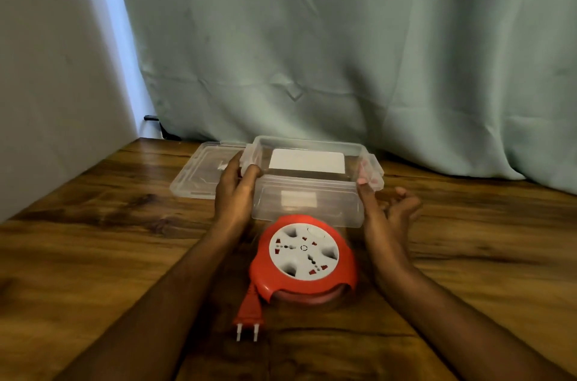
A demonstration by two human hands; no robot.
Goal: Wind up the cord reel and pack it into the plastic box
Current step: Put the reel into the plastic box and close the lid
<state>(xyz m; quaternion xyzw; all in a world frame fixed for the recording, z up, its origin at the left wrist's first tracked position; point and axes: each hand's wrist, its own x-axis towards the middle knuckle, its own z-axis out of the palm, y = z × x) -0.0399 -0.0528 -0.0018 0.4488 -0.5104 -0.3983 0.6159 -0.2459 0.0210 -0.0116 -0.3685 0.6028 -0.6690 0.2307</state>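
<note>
Both hands hold the clear plastic box [307,193] by its ends: L hand [234,193] grips the left end, thumb hooked over the rim; R hand [385,209] presses its thumb along the right end, other fingers loosely spread and off the box. Box is open-topped, w/ a white label inside. Just below the grip, between the forearms, the red cord reel [303,259] lies flat on the wood table [93,255], cord wound in, plug [249,315] sticking out toward the person. Clear lid [199,176] lies just left of the L hand. Green curtain [343,46] hangs behind.
</note>
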